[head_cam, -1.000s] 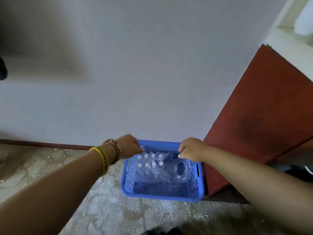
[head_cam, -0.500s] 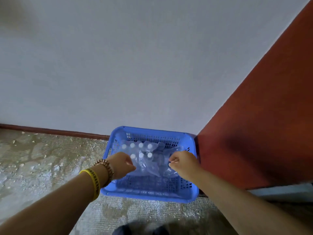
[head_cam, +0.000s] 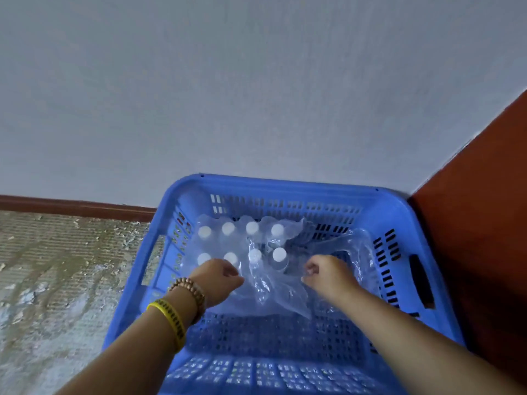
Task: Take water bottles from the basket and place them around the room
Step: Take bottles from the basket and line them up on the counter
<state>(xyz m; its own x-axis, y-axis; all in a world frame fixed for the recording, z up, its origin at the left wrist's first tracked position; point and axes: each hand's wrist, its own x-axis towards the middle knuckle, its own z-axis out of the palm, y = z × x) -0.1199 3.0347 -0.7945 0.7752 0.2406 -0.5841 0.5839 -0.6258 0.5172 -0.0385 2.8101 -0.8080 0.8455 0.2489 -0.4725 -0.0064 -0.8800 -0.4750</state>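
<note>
My L hand + R hand pinch wrap, 6 o'clock of bottles in basket; prob tearing pack open.

One blue basket, and two hands down in it: left hand, right hand. Now the water bottles, counting by white caps: four in the row just beyond the fingertips, four more in the row behind that, eight in all (any others under the film can't be made out). One sheet of plastic wrap between the two sets of fingers. Back from the left fingers, on the wrist, two bracelets: one beaded bracelet, one yellow band.
</note>
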